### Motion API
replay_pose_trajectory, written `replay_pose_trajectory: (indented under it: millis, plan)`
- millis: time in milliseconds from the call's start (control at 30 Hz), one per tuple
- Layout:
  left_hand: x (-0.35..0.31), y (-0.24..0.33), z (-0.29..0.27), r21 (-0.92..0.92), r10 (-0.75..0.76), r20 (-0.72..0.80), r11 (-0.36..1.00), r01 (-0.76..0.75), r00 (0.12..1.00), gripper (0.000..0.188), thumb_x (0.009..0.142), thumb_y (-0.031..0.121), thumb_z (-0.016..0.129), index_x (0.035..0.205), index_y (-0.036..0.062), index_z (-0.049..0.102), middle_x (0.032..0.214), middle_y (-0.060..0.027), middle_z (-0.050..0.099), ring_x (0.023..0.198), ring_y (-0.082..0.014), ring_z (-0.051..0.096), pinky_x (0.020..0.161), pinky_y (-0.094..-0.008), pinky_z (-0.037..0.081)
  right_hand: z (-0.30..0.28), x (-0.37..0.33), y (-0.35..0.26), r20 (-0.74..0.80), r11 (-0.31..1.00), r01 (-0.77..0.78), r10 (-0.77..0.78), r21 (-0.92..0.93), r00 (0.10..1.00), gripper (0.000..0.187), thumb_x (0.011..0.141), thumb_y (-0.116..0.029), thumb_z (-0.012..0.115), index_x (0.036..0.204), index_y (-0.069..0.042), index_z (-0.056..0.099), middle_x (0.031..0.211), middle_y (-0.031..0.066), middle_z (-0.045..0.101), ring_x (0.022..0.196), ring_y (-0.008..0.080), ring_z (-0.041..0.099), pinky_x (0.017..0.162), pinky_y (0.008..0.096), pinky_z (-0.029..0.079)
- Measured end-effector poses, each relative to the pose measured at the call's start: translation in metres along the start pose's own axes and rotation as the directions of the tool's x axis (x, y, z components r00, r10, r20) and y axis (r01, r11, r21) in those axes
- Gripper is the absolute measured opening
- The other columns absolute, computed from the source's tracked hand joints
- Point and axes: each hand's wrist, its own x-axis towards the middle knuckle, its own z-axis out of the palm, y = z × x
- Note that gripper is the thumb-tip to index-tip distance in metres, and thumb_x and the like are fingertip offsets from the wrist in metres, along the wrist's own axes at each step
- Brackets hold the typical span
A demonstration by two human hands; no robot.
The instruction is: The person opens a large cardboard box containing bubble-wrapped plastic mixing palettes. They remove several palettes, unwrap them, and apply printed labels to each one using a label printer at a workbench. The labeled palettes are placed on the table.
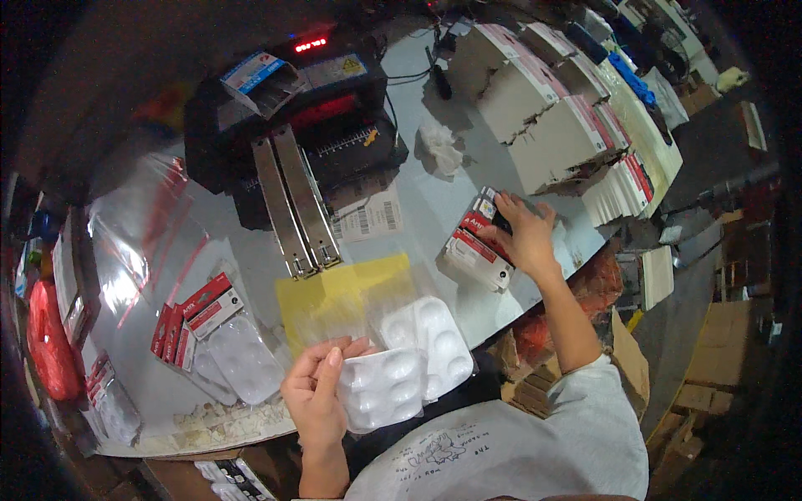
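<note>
My left hand pinches a white plastic paint palette with round wells, in a clear bag, near the table's front edge. A second white palette lies partly behind it. At the right, my right hand reaches over a small stack of red, black and white header cards. Its fingers are spread and touch the upper part of the stack; whether they grip a card is unclear. Behind the left hand a yellow sheet lies flat, with clear film over part of it.
A black machine with a red display and metal rails stands at the back. Tall stacks of cards rise at the far right. Bagged palettes with red headers and clear bags lie left. Crumpled tissue sits mid-table.
</note>
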Motion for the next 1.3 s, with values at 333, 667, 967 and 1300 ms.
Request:
replay_pose_trajectory:
  millis: [333,667,967,1300]
  plan:
    - [-0.009,0.001,-0.02,0.002,-0.001,-0.086,1.0,0.001,0.996,0.02,0.086,0.011,0.057,0.093,-0.0077,0.058,0.087,-0.0194,0.064,0.078,-0.0268,0.065,0.074,-0.0344,0.051,0.067,0.144,-0.027,-0.301,0.946,0.282,-0.225,0.16,0.927,0.034,0.076,-0.02,0.064,0.109,-0.012,0.061,0.113,0.0055,0.06,0.096,0.027,0.059,0.079,0.0353,0.047]
    - [-0.009,-0.002,-0.013,0.058,0.034,-0.159,0.998,-0.025,0.987,0.019,0.085,0.012,0.053,0.089,-0.0068,0.058,0.079,-0.0186,0.064,0.07,-0.0268,0.065,0.066,-0.0351,0.053,-0.013,0.093,-0.012,-0.414,0.906,0.278,-0.129,0.321,0.901,0.019,0.082,-0.016,0.057,0.098,-0.008,0.065,0.099,0.0096,0.065,0.093,0.0249,0.062,0.08,0.0354,0.046]
    - [-0.015,-0.005,-0.011,0.018,0.039,-0.134,0.999,-0.037,0.99,0.019,0.085,0.012,0.054,0.09,-0.0063,0.058,0.079,-0.0185,0.064,0.07,-0.0258,0.065,0.066,-0.0354,0.054,-0.016,0.018,0.003,-0.205,0.75,0.127,0.011,0.649,0.979,0.014,0.08,0.001,0.051,0.083,0.0,0.065,0.077,0.0085,0.068,0.068,0.0146,0.063,0.064,0.0234,0.048]
    - [-0.017,-0.004,-0.015,-0.018,0.04,-0.087,0.999,-0.042,0.995,0.017,0.086,0.008,0.053,0.089,-0.0078,0.058,0.085,-0.0149,0.062,0.078,-0.0272,0.065,0.07,-0.0402,0.055,-0.004,-0.017,0.008,-0.162,0.602,0.004,0.21,0.799,0.964,0.009,0.074,0.005,0.061,0.081,0.005,0.065,0.079,0.008,0.065,0.07,0.0131,0.062,0.064,0.0229,0.049]
